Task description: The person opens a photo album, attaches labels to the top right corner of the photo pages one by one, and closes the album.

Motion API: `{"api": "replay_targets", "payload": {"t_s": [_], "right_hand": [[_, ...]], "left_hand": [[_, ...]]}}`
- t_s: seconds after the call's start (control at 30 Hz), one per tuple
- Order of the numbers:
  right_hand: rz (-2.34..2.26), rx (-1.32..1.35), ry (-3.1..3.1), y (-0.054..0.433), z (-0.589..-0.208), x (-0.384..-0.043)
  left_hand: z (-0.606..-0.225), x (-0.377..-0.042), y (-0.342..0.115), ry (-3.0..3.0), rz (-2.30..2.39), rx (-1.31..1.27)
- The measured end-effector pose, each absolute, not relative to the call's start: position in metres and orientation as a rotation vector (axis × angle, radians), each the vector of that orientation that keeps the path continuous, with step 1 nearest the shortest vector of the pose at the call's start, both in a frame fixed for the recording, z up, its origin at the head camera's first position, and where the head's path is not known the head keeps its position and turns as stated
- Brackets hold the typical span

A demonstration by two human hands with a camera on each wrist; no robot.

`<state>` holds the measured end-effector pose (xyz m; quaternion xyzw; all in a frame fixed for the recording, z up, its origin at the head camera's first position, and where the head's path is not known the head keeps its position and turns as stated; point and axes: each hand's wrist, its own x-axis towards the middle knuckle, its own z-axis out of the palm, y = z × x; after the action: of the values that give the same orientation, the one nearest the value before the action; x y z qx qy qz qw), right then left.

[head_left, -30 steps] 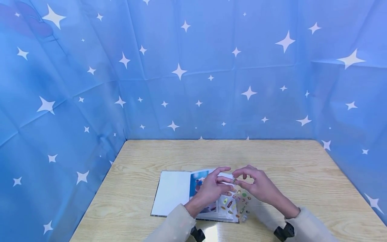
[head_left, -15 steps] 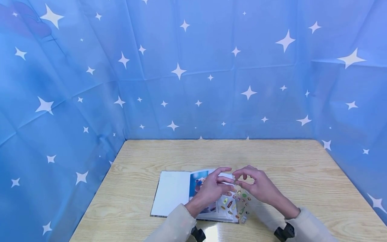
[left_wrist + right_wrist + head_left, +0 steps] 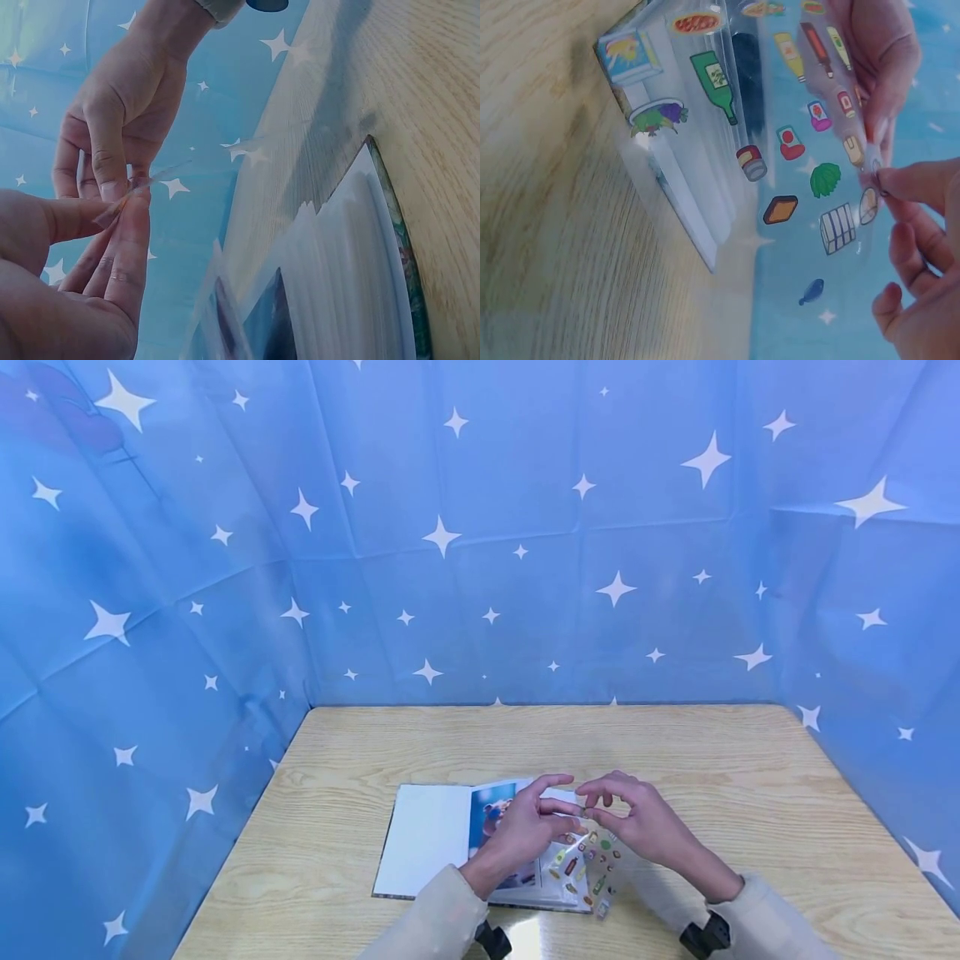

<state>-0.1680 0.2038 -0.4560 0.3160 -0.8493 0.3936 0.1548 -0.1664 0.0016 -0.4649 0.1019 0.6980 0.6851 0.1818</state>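
Observation:
A clear sheet of food stickers (image 3: 600, 864), printed with bottles, bread and vegetables, hangs between my hands over the right side of an open photo album (image 3: 427, 839). My left hand (image 3: 521, 827) pinches the sheet's top edge between thumb and fingers. From the other side, my right hand (image 3: 645, 818) pinches that same edge with thumb and index finger, fingertips right beside the left ones. In the right wrist view a green lettuce sticker (image 3: 825, 180) and a green bottle sticker (image 3: 714, 86) show on the sheet. The left wrist view catches the sheet (image 3: 161, 176) nearly edge-on.
The album lies on a wooden table (image 3: 675, 743), its plain white inner cover to the left and a photo (image 3: 480, 814) partly under my left hand. A blue curtain with white stars (image 3: 465, 568) surrounds the table. Black wrist devices (image 3: 705, 935) sit at both sleeves.
My hands stay almost in place, fingertips working slightly at the sheet's edge. The sheet's lower end has swung and tilted a little. The head view has shifted very slightly.

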Motion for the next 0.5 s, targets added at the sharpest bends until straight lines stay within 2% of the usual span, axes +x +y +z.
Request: {"api": "replay_targets", "payload": {"t_s": [0.5], "right_hand": [[1.134,0.923,-2.438,0.2048,-0.4586,-0.1697]], "left_hand": [[-0.4659,-0.1678,0.0025,1.986,1.933,0.252]]}}
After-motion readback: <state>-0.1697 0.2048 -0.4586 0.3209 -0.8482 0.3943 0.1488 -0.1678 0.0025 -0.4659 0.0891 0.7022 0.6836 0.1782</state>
